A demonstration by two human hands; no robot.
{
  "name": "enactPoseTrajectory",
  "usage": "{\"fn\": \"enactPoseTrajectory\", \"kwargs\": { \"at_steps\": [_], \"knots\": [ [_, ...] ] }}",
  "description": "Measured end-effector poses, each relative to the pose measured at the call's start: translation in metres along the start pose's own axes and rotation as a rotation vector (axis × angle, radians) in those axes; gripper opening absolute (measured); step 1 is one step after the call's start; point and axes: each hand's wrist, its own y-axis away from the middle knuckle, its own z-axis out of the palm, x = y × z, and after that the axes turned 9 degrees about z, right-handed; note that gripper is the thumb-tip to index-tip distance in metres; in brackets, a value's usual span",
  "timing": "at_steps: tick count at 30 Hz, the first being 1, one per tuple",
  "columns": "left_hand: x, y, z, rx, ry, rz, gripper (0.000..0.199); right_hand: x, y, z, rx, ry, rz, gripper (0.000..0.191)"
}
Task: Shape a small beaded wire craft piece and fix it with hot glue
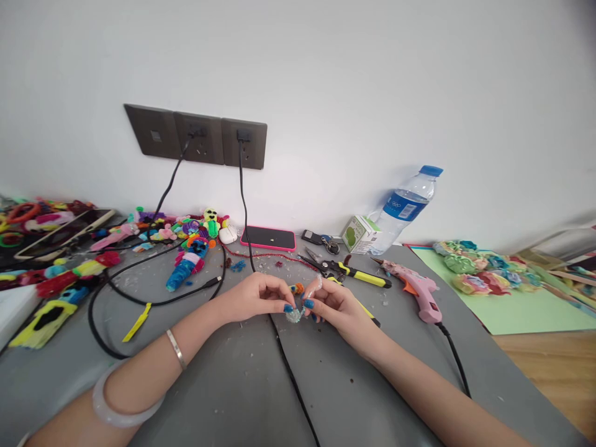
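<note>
Near the middle of the grey table, my left hand pinches a small, round, pale beaded piece between thumb and forefinger. My right hand is closed close beside it, its thumb and fingers pinching a thin strand of clear beads that loops up over the fingers. The strand seems to join the round piece, though the fingertips hide the exact spot. Just behind the hands lies a small orange fuzzy item. Yellow-and-black pliers rest past my right hand, partly covered by it.
A pink glue gun lies at right, below a water bottle and small box. A phone lies by the wall. Colourful pipe-cleaner figures crowd the left. A black cable runs beneath the hands. Fabric flowers lie far right.
</note>
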Motion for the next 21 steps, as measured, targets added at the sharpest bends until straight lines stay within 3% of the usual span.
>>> {"fn": "enactPoseTrajectory", "kwargs": {
  "at_steps": [21],
  "knots": [
    [-0.0057, 0.001, -0.0025, -0.026, -0.008, 0.005, 0.02, 0.0004, 0.0004, 0.0006, -0.014, -0.011, -0.001, 0.033]
  ]
}}
